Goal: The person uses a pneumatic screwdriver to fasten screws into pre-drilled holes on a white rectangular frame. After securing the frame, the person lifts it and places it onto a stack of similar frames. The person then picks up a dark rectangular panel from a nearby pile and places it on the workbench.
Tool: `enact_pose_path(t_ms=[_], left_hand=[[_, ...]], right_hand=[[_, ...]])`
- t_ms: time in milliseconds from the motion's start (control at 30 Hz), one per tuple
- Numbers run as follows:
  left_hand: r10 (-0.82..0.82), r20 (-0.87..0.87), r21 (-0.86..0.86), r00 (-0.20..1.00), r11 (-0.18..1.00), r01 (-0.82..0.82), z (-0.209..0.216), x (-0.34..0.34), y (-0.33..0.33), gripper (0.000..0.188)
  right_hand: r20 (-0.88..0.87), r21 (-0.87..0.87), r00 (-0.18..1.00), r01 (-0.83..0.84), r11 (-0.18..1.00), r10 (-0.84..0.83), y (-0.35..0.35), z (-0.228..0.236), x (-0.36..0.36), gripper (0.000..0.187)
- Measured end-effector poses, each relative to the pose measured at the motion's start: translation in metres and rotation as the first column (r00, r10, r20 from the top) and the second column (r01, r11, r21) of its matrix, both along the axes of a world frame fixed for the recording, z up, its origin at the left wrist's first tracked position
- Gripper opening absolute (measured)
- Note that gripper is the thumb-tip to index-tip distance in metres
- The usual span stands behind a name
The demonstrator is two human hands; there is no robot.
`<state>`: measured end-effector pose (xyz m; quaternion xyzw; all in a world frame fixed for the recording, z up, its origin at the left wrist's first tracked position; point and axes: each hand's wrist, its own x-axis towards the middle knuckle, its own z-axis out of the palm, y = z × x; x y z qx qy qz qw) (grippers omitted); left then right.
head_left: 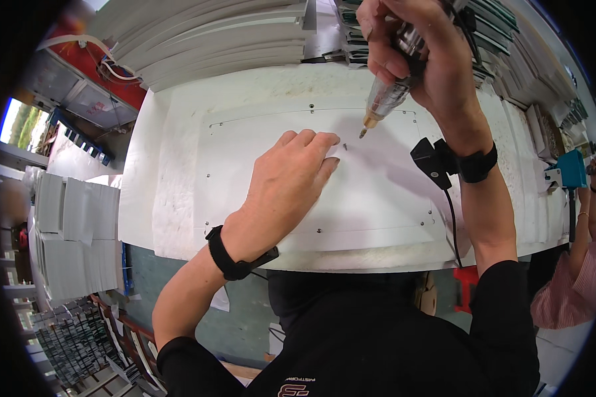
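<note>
A white flat panel (371,212) lies on the table, with small dark screws or holes along its edges. Over its middle is my left hand (288,169), palm down, thumb and forefinger apart with nothing visible between them. Just beyond those fingertips a small dark screw (345,146) sits on the panel. My right hand (437,63) is wrapped round a power screwdriver (387,96) with a see-through body and brass-coloured nose. Its tip points down and left, a short way right of the screw and seemingly above the panel.
Stacks of white panels (212,43) rise behind the white table (159,198). More stacked panels (543,73) stand at the far right, and white blocks (79,231) at the left. A black cable (453,225) hangs from my right wrist device (434,162). Another person (576,278) is at the right edge.
</note>
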<state>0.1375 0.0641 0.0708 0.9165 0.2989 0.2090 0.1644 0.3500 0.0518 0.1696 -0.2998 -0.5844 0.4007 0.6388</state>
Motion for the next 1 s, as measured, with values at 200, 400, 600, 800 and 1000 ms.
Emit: enact_pose_path(t_ms=[200, 400, 600, 800, 1000], left_hand=[[0.075, -0.175, 0.019, 0.982, 0.997, -0.073, -0.006, 0.025, 0.008, 0.021], [0.045, -0.188, 0.046, 0.981, 0.998, -0.037, -0.006, 0.04, 0.007, 0.014], [0.024, -0.179, 0.083, 0.984, 0.997, -0.01, -0.01, 0.043, 0.006, 0.01], [-0.05, -0.16, 0.21, 0.986, 0.974, 0.084, -0.012, 0.039, 0.001, 0.015], [0.077, 0.231, -0.413, 0.97, 0.91, 0.026, 0.003, -0.003, -0.022, 0.014]], right_hand=[[-0.012, -0.107, 1.0, -0.002, 0.994, 0.001, -0.011, -0.01, 0.004, 0.025], [0.059, -0.134, 0.998, 0.015, 0.991, -0.007, -0.02, -0.008, 0.006, 0.027], [0.112, -0.117, 0.992, -0.049, 0.992, 0.063, -0.015, -0.015, 0.018, 0.028], [0.146, -0.073, 0.984, 0.111, 0.991, -0.099, -0.007, -0.029, 0.009, 0.025], [-0.146, -0.03, 0.979, 0.142, 0.989, -0.144, -0.022, -0.017, -0.003, 0.026]])
